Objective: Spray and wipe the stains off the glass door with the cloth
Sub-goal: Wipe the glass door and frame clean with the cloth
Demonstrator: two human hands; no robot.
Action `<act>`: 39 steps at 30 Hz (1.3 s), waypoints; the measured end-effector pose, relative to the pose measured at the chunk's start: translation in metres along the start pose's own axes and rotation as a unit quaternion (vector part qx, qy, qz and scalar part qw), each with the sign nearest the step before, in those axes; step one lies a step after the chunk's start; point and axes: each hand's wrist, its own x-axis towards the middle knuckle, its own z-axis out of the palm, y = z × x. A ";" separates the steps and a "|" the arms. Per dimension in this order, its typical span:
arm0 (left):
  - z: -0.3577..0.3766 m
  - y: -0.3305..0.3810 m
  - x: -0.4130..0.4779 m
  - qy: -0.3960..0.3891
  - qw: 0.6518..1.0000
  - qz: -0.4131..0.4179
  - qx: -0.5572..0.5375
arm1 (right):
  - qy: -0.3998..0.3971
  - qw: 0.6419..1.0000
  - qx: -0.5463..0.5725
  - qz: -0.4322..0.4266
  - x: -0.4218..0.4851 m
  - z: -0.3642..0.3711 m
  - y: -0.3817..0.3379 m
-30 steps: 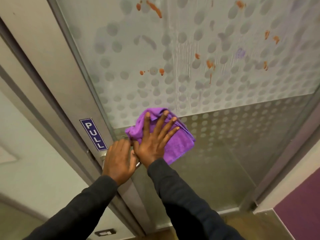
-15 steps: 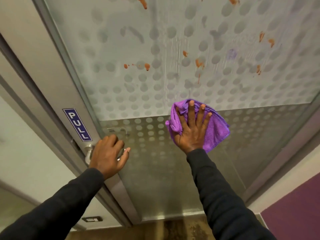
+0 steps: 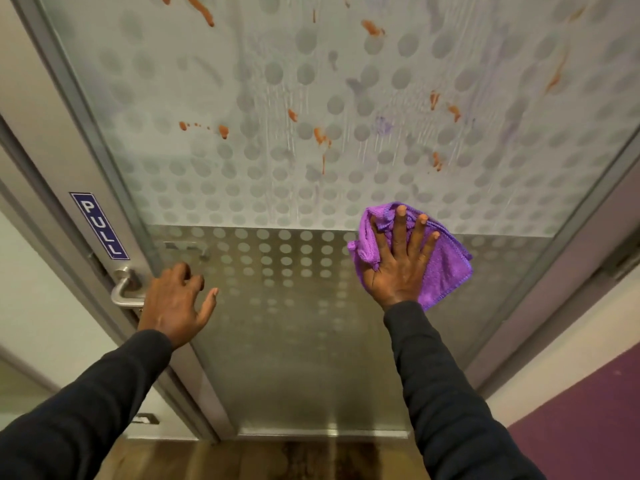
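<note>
R hand (image 3: 398,268): fingers straight & splayed, palm flat on the purple cloth (image 3: 448,268), pressing it to the pane. Nothing gripped; the flat spread prob gives the widest contact for wiping.
Cloth spot: bunched, pinned btwn palm & glass, well right of the lever handle (image 3: 125,294) & a bit higher. It straddles the line where the frosted dotted film meets the clearer lower band.
L hand (image 3: 175,306): just right of the lever handle, fingers loosely curled, holding nothing. Can't tell if the tips touch the glass. Looks parked there to steady the door vs. the push of the wipe, at a guess.
Door: glass door (image 3: 294,358) in a grey metal frame, w/ the PULL sign (image 3: 99,225) just above the handle.
Marks: orange-red stains (image 3: 322,137), splashes & drips up & right of the handle, all higher than the cloth, none under it. There's a faint purple smudge (image 3: 382,125) among them.
Wet: thin vertical streaks (image 3: 304,98) on the frosted part, up-right of the handle. Reads as spray already on.
Stage: wiping, cloth low on the pane; most of the job left, imo.
Next: cloth needs to go up into the stains w/ firm pressure. One light pass would prob just smear the drips.
</note>
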 end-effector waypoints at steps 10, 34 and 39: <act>-0.002 0.001 -0.001 -0.020 1.000 0.005 0.020 | 0.082 0.854 0.149 0.492 -0.006 -0.039 0.094; -0.191 -0.118 0.185 0.385 0.904 0.160 0.095 | -0.083 0.993 0.065 -0.048 0.035 0.035 -0.324; -0.187 -0.126 0.191 0.413 0.884 0.186 0.114 | -0.077 0.954 0.117 -0.265 0.065 0.026 -0.305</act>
